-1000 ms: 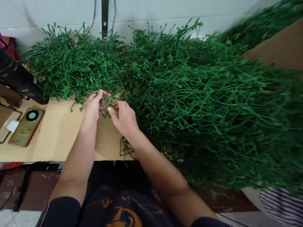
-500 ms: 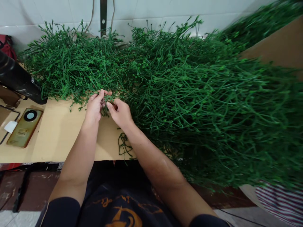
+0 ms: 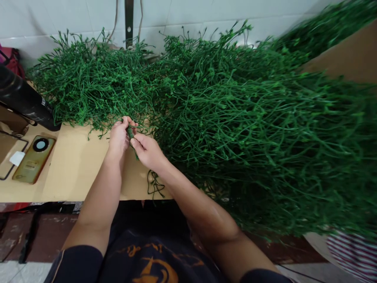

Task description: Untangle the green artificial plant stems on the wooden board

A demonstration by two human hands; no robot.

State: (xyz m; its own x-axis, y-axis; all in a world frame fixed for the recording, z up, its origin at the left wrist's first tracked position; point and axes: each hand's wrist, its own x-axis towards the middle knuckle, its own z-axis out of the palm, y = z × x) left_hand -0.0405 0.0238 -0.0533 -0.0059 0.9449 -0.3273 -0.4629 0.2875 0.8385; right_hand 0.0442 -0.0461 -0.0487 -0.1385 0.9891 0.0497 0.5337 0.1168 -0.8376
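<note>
Both hands meet at the near edge of a great heap of green plastic sprigs spread over a tan table. The left hand is curled, its thumb and fingertips pinched shut on a short green stem that stands nearly upright between the two hands. The right hand closes on the same stem from the other side, its thumb pressing the lower part, so the stem is gripped by both hands at once, with the knuckles almost touching.

Just beyond the grip and on to the right, the heap rises thick and tangled. Just behind the right wrist, nearer the person, a small loose sprig lies at the table's edge. Well to the left of the grip lie a gold phone, face down, with a round camera ring, and beyond it a black cylinder lying on its side. A white tiled wall stands behind the heap.
</note>
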